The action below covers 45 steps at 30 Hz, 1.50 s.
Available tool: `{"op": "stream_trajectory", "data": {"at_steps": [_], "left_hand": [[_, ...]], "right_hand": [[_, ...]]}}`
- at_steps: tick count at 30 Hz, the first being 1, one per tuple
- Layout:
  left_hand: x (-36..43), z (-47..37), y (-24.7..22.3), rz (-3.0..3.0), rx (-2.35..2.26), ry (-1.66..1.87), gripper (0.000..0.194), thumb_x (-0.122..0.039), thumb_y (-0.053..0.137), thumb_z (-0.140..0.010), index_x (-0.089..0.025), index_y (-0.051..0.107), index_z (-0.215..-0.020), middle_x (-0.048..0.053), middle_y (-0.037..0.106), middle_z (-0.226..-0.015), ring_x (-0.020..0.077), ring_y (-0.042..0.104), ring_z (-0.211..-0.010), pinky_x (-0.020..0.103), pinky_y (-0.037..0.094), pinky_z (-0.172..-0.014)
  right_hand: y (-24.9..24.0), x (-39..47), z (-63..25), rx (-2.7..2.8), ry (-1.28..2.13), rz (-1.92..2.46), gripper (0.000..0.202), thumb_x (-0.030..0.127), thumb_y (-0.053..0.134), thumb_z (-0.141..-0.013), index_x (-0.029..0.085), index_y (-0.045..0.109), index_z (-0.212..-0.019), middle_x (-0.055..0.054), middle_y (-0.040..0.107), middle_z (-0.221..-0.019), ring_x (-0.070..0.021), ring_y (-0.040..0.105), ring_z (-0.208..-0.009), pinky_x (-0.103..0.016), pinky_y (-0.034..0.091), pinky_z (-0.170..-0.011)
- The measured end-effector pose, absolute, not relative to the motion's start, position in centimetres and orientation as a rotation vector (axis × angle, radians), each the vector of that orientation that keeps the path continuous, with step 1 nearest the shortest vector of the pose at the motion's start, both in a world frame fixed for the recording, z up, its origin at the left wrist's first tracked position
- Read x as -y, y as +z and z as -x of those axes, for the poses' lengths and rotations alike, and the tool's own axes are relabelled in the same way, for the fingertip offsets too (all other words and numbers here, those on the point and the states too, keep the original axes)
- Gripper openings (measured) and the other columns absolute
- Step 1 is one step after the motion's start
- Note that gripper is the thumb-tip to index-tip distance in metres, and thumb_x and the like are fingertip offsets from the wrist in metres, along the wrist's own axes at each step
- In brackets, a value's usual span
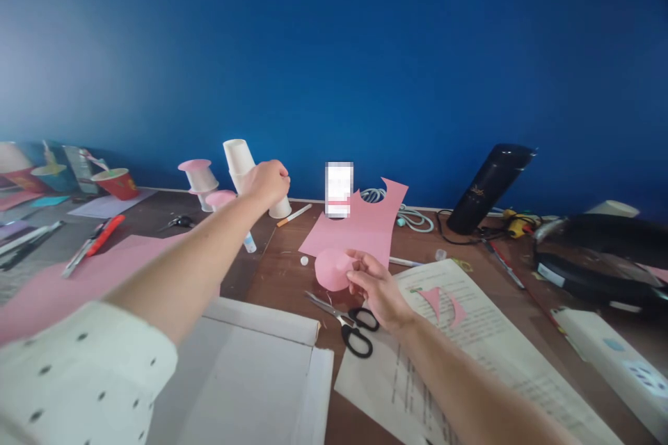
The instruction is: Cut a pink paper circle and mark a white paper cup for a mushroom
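- gold script runs down the black bottle point(485, 188), too small to read; it leans by the blue wall point(417, 69).
- the printed sheet point(485, 334) carries rows of dark text, too blurred to make out; two pink scraps point(431, 302) lie on it.
- a white label sits on the black ring-shaped object point(584, 250) at right, its wording illegible.
- the right hand point(383, 292) pinches the edge of a pink paper disc point(332, 271) between thumb and fingers; the disc is over the near edge of a cut pink sheet point(360, 229).
- the left hand point(268, 184) is in front of the white paper cups point(237, 156), fingers curled in; whether they grip anything i cannot tell.
- the left forearm crosses in front of a glue tube point(250, 243) and partly covers a pink disc near the cups.
- open scissors point(344, 320) lie just beside the right hand, near a white box point(234, 375).
- a pixelated patch point(339, 188) hides whatever is behind the cut sheet.
- further left, a red cutter point(104, 236) rests on a large pink sheet point(136, 257).
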<state>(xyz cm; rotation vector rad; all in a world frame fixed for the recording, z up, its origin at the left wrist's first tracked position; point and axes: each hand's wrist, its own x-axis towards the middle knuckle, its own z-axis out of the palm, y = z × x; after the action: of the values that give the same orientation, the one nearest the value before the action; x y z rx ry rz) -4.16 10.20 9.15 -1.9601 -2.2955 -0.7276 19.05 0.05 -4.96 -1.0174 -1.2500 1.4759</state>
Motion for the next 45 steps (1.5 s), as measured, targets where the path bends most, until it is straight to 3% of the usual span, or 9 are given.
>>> {"op": "stream_trajectory", "data": {"at_steps": [6, 13, 21, 25, 27, 30, 36, 45], "left_hand": [[-15.4, 5.4, 5.9, 1.962, 2.291, -0.224, 0.047, -0.048, 0.056, -0.077, -0.012, 0.065, -0.107, 0.023, 0.063, -0.109, 0.0386, 0.057, -0.101, 0.043, 0.044, -0.078], [-16.3, 5.9, 3.5, 1.787, 2.331, -0.198, 0.051, -0.045, 0.058, -0.077, -0.005, 0.063, -0.108, 0.03, 0.058, -0.11, 0.0451, 0.052, -0.103, 0.048, 0.042, -0.076], [-16.0, 5.5, 3.5, 1.85, 2.302, -0.307, 0.05, -0.042, 0.055, -0.079, -0.007, 0.059, -0.114, 0.029, 0.056, -0.113, 0.0434, 0.053, -0.105, 0.049, 0.044, -0.077], [-13.7, 5.5, 5.5, 2.024, 2.119, -0.889, 0.06, -0.038, 0.06, -0.076, -0.017, 0.047, -0.13, 0.018, 0.053, -0.126, 0.034, 0.05, -0.114, 0.047, 0.041, -0.092], [-11.4, 5.6, 6.4, 2.238, 2.021, -1.229, 0.066, -0.035, 0.062, -0.074, -0.02, 0.04, -0.135, 0.013, 0.052, -0.129, 0.0257, 0.054, -0.11, 0.04, 0.044, -0.093], [-7.0, 5.9, 6.7, 2.533, 1.856, -1.484, 0.072, -0.036, 0.064, -0.072, -0.023, 0.036, -0.137, 0.01, 0.051, -0.131, 0.0232, 0.057, -0.108, 0.039, 0.047, -0.091], [1.1, 6.6, 4.6, 2.526, 1.812, -1.271, 0.061, -0.034, 0.063, -0.075, -0.033, 0.044, -0.132, 0.005, 0.052, -0.131, 0.0264, 0.053, -0.114, 0.043, 0.043, -0.098], [6.0, 8.4, 2.2, 2.487, 1.769, -1.035, 0.053, -0.034, 0.056, -0.081, -0.036, 0.042, -0.133, 0.005, 0.053, -0.129, 0.0281, 0.049, -0.118, 0.045, 0.041, -0.098]], "right_hand": [[-4.0, 0.1, -19.0, 1.253, 1.503, 1.039, 0.04, 0.024, 0.061, -0.074, 0.022, 0.056, -0.114, 0.004, 0.049, -0.075, -0.009, 0.05, -0.058, -0.024, 0.036, -0.054], [-3.7, 0.2, -18.9, 1.286, 1.546, 1.054, 0.04, 0.024, 0.06, -0.076, 0.023, 0.055, -0.116, 0.004, 0.049, -0.076, -0.0091, 0.049, -0.058, -0.023, 0.034, -0.049], [-4.1, 0.0, -18.8, 1.242, 1.597, 1.015, 0.043, 0.024, 0.063, -0.074, 0.024, 0.056, -0.116, 0.004, 0.049, -0.077, -0.0073, 0.047, -0.056, -0.021, 0.031, -0.047], [-3.9, 0.0, -18.8, 1.276, 1.547, 1.043, 0.041, 0.024, 0.062, -0.073, 0.023, 0.056, -0.113, 0.004, 0.05, -0.075, -0.0084, 0.049, -0.056, -0.022, 0.034, -0.049], [-3.8, 0.0, -18.8, 1.29, 1.542, 1.046, 0.04, 0.024, 0.061, -0.074, 0.023, 0.056, -0.113, 0.004, 0.05, -0.075, -0.0085, 0.049, -0.056, -0.022, 0.034, -0.049], [-3.7, 0.1, -18.9, 1.285, 1.559, 1.042, 0.041, 0.023, 0.06, -0.074, 0.023, 0.055, -0.115, 0.004, 0.05, -0.078, -0.0086, 0.05, -0.057, -0.022, 0.035, -0.05], [-3.5, 0.5, -19.0, 1.305, 1.534, 1.012, 0.041, 0.023, 0.061, -0.074, 0.024, 0.057, -0.114, 0.004, 0.05, -0.076, -0.0092, 0.05, -0.058, -0.025, 0.039, -0.056], [-3.6, 0.2, -19.7, 1.206, 1.523, 0.88, 0.045, 0.026, 0.065, -0.073, 0.024, 0.055, -0.116, 0.003, 0.052, -0.077, -0.0083, 0.048, -0.055, -0.023, 0.033, -0.049]]}}
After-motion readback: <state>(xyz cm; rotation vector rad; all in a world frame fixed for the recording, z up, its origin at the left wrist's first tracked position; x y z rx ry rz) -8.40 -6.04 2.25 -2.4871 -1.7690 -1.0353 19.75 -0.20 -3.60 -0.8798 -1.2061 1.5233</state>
